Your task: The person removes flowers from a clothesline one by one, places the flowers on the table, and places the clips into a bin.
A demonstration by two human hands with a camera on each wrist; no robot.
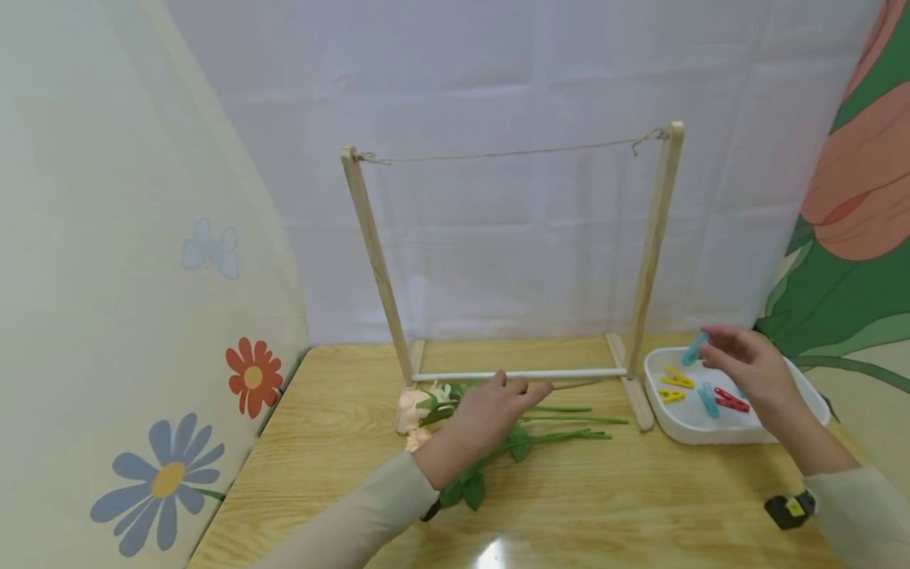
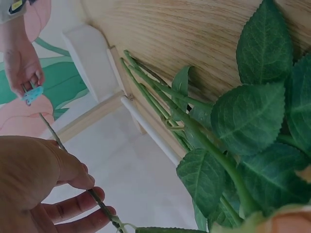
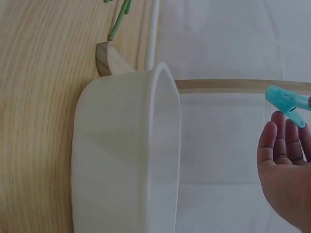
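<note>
My left hand (image 1: 490, 419) is over the bunch of flowers and pinches one thin stem (image 2: 52, 130) between thumb and fingers. Pale peach roses (image 1: 410, 411) lie on the table beneath it, their green stems (image 1: 583, 421) pointing right. Large green leaves (image 2: 250, 116) fill the right side of the left wrist view. Above the white tray (image 1: 700, 434), my right hand (image 1: 757, 375) holds a light-blue clothespin (image 3: 281, 99) at its fingertips. Inside the tray lie yellow clothespins (image 1: 677, 378), red ones (image 1: 732, 400) and another blue one (image 1: 708, 400).
Behind the flowers stands a wooden frame (image 1: 654, 245) with a twine line (image 1: 498, 155) tied between its posts and a white bar (image 1: 519, 374) low down. A small black-and-yellow object (image 1: 789, 510) is near the right sleeve. A white cloth (image 1: 512, 71) hangs at the back.
</note>
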